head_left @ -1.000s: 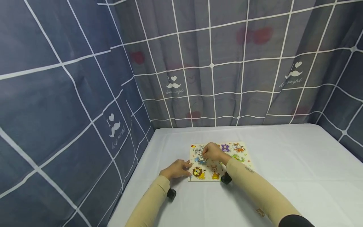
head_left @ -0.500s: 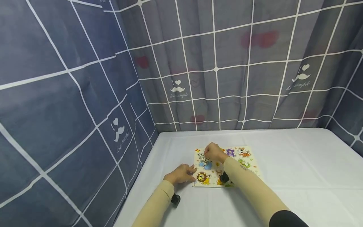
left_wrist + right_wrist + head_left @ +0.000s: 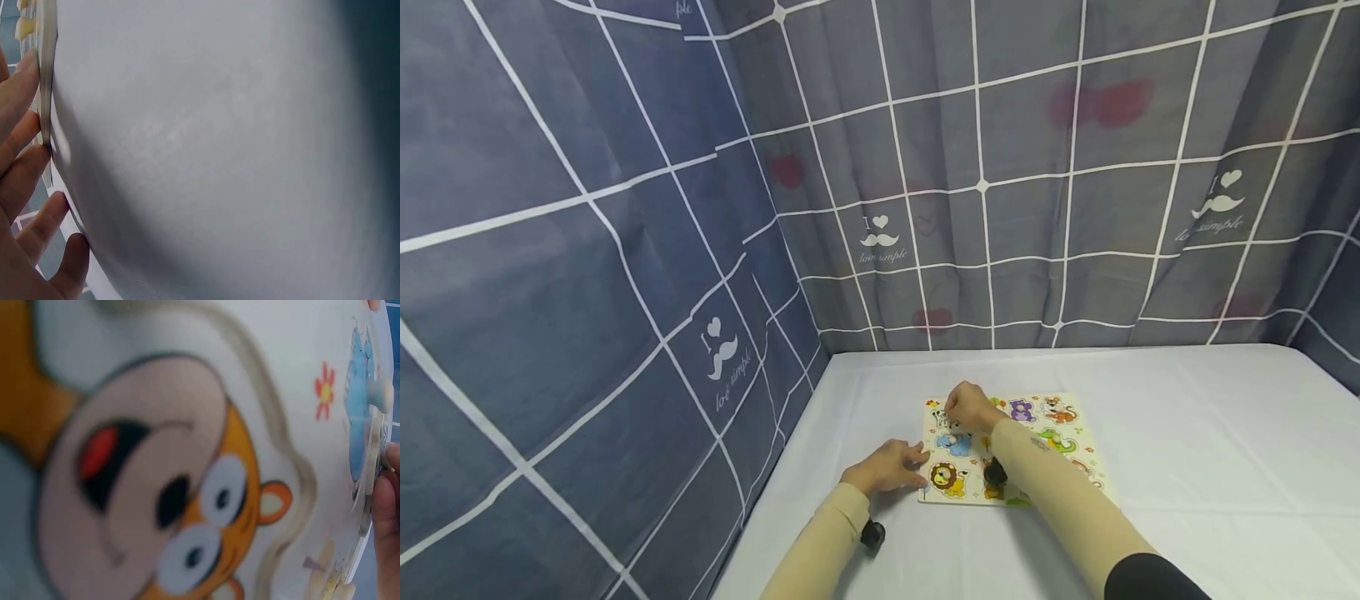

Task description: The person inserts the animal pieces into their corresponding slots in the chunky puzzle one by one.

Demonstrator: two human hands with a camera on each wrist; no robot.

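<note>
A wooden animal puzzle board point(image 3: 1075, 433) lies on the white table. It holds a lion point(image 3: 947, 477), a blue elephant point(image 3: 957, 442), a purple piece point(image 3: 1022, 409) and others. My right hand point(image 3: 957, 414) hovers over the board's far left corner, its curled fingers pinching a zebra piece point(image 3: 939, 414). My left hand point(image 3: 901, 463) rests flat on the cloth, straight fingers point(image 3: 22, 150) touching the board's left edge point(image 3: 45, 75). The right wrist view shows a monkey piece point(image 3: 162, 487) up close, the blue elephant point(image 3: 362, 425) beyond it, and a fingertip point(image 3: 387, 512) at the right border.
A white cloth point(image 3: 1187, 467) covers the table. Grey checked curtains point(image 3: 1000, 208) close it in at the back and the left point(image 3: 587, 292). Black wrist cameras sit by both forearms, one of them point(image 3: 872, 533) on the left.
The right hand has shifted slightly with the zebra piece over the board's far left corner. The left hand stays at the board's edge. The head view has turned a little.
</note>
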